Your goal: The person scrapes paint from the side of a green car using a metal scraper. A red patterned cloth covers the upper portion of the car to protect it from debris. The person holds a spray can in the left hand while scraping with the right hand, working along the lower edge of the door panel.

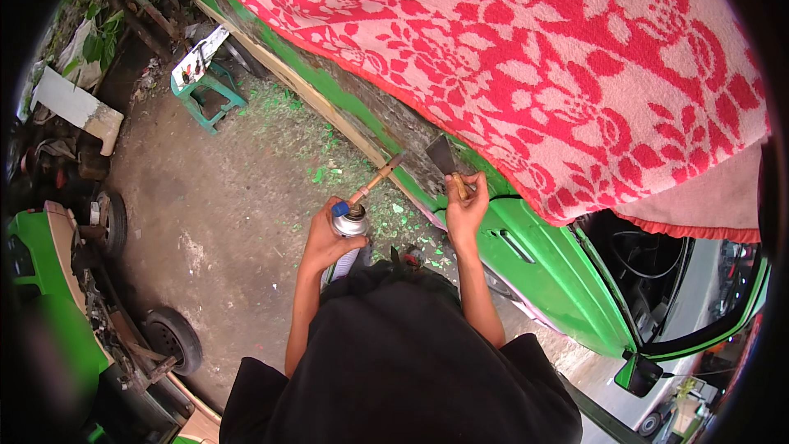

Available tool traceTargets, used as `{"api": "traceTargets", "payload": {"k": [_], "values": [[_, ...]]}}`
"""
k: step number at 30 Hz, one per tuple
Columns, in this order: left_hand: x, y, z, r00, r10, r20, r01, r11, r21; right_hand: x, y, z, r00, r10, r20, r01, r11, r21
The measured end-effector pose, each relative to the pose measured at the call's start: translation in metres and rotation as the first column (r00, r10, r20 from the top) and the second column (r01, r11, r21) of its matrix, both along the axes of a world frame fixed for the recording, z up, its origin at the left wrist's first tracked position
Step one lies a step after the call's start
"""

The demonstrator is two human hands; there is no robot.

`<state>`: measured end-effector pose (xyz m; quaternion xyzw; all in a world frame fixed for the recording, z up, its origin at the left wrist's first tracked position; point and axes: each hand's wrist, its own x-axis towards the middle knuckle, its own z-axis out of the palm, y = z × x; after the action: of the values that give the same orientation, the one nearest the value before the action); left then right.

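My left hand [325, 237] is wrapped round the canister of a blowtorch [353, 220]. Its copper-coloured nozzle [376, 184] points up and right, with the tip close to the lower side of a green vehicle [567, 275]. I cannot make out a flame. In my right hand [467, 215] is a scraper [441, 154], gripped by its wooden handle, its dark flat blade against or just over the side panel. Around the blade the panel shows a greyish, stripped strip [415, 141] between remains of green paint.
A red and pink flowered blanket [526, 57] drapes over the vehicle. Green paint flakes [320, 173] litter the concrete floor. At the far left stands a teal stool [205, 99] with items on top. Vehicle parts and a loose wheel [174, 339] lie left. A side mirror [639, 376] sticks out right.
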<state>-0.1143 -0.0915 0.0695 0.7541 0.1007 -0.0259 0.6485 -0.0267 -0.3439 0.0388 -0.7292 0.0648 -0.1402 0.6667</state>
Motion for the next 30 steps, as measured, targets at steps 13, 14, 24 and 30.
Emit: {"api": "traceTargets", "payload": {"k": [13, 14, 24, 30], "values": [[0.012, -0.012, -0.007, 1.0, -0.028, 0.012, 0.028, 1.0, 0.01, 0.012, 0.006, 0.004, 0.998, 0.024, 0.058, -0.024, 1.0, 0.013], [0.012, -0.014, -0.007, 1.0, -0.019, 0.012, 0.019, 1.0, -0.011, 0.012, 0.006, 0.005, 0.998, 0.036, 0.048, -0.036, 0.999, 0.005], [0.002, -0.012, -0.018, 1.0, -0.015, -0.009, 0.016, 0.998, 0.057, -0.003, -0.004, 0.02, 0.996, 0.02, -0.084, -0.026, 0.997, -0.077], [0.004, -0.011, -0.016, 1.0, -0.008, -0.006, 0.007, 0.997, -0.071, -0.004, -0.007, 0.025, 0.989, 0.08, -0.126, -0.091, 0.993, -0.081]]}}
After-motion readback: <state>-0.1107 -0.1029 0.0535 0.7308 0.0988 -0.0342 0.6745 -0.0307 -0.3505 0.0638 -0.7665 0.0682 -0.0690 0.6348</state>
